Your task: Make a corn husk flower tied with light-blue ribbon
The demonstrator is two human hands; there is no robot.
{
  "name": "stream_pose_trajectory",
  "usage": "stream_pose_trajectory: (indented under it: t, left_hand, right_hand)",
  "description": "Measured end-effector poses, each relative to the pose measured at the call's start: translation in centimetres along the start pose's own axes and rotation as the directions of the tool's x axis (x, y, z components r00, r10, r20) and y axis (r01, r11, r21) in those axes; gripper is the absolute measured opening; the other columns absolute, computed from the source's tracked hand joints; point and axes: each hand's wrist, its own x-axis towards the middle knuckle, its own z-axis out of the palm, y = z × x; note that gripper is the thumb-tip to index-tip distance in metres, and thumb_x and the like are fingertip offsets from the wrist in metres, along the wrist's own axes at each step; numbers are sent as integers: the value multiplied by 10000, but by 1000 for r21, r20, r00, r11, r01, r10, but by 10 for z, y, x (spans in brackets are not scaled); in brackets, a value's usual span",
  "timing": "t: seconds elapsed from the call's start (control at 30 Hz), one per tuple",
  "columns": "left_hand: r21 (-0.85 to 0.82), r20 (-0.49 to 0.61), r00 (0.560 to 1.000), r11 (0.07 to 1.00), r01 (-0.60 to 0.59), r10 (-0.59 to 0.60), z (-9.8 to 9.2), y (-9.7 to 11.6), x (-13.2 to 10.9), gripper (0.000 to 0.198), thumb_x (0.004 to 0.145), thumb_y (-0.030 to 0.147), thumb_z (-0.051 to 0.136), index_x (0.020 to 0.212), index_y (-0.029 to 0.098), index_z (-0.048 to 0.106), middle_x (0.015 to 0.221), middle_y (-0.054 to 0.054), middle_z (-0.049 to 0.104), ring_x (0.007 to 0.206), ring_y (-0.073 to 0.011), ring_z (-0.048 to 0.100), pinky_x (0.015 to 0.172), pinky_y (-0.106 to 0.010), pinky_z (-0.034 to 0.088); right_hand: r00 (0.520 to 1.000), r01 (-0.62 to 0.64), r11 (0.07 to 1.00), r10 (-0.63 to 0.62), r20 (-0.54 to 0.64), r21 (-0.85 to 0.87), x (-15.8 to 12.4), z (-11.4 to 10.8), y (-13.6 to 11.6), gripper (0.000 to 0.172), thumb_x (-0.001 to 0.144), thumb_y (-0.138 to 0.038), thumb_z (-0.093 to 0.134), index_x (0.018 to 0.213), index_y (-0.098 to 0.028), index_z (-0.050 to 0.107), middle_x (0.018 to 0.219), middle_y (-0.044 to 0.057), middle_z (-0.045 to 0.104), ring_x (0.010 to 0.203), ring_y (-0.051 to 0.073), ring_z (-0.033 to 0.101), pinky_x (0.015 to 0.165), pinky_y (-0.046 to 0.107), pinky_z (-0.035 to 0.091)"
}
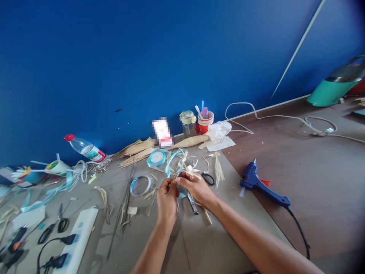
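My left hand [168, 196] and my right hand [198, 186] meet over the middle of the table with fingertips pinched together. Between them is a light blue ribbon [169, 167], which loops up above the fingers. Pale dried husk strips [192, 167] curl out just beyond the right fingers; whether they are held or lie behind cannot be made out. A thin dark stem or wire [184, 243] runs down below the hands. Close by are a light blue ribbon spool [156, 157], a roll of tape [140, 185] and a black pen-like tool [192, 203].
A blue glue gun [265, 184] lies right, its cord trailing forward. At left are scissors [61, 224], a power strip [82, 236] and a tilted bottle [88, 149]. Stacked paper cups [205, 123], a lidded jar [188, 123] and husks [139, 150] stand along the blue wall [159, 57].
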Motion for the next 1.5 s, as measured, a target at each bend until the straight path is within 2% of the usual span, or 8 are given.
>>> stream_pose_trajectory:
  t: [0.1,0.2,0.37,0.53,0.93,1.1,1.2,1.5]
  left_hand:
    - [67,24,998,996,-63,62,1,-2,-3,207,714,352,640,704,147,620,490,50,409,461,-74,331,464,-214,243]
    - [13,76,996,999,53,-54,3,1,-4,218,677,349,675,697,143,606,475,65,362,438,-62,296,447,-208,225]
    - [-192,321,903,914,357,-285,-4,9,-1,285,593,299,757,658,131,535,497,89,296,418,-22,226,412,-175,192]
    - [-262,489,806,825,501,-335,-15,8,4,285,634,261,750,644,127,498,526,77,314,421,-11,206,404,-163,196]
    - [-315,560,754,753,578,-344,-16,5,3,262,615,207,764,668,135,518,480,96,276,397,-18,249,414,-173,243]
    - [-311,571,758,771,556,-316,-14,6,-1,192,707,240,694,718,119,546,572,56,450,399,4,263,419,-160,275]
    - [-276,585,747,790,548,-314,-15,7,-2,207,736,278,670,712,104,561,647,10,558,395,18,232,417,-153,312]
    - [-336,614,708,697,633,-348,-11,8,-1,206,762,297,631,777,94,602,664,-31,606,406,-10,314,501,-205,480]
  right_hand:
    - [987,-8,1000,12,-161,26,2,1,7,257,631,-374,663,594,-168,514,569,-34,473,548,98,410,545,247,348]
    - [976,-48,998,54,-211,34,3,-3,9,247,616,-355,676,582,-167,519,558,-35,476,536,95,403,524,249,340]
    - [983,-108,992,116,-144,66,2,-9,3,248,600,-353,704,573,-155,556,539,-32,490,519,90,409,510,248,338]
    - [989,-142,975,147,-14,172,3,-11,-2,277,587,-396,738,635,-144,632,595,-5,574,530,93,482,555,250,390]
    - [983,-177,971,168,71,158,1,-15,-4,291,598,-398,732,589,-137,605,563,-7,564,531,90,478,539,235,374]
    - [982,-186,973,180,58,134,1,-15,-7,338,603,-426,731,570,-137,558,487,-40,489,440,58,389,451,219,296]
    - [977,-194,969,175,124,154,0,-15,-8,323,633,-428,713,600,-140,571,490,-30,524,416,69,431,451,226,326]
    - [967,-182,956,131,220,231,2,-21,-4,268,705,-381,683,681,-129,594,513,-14,576,412,85,516,446,212,377]
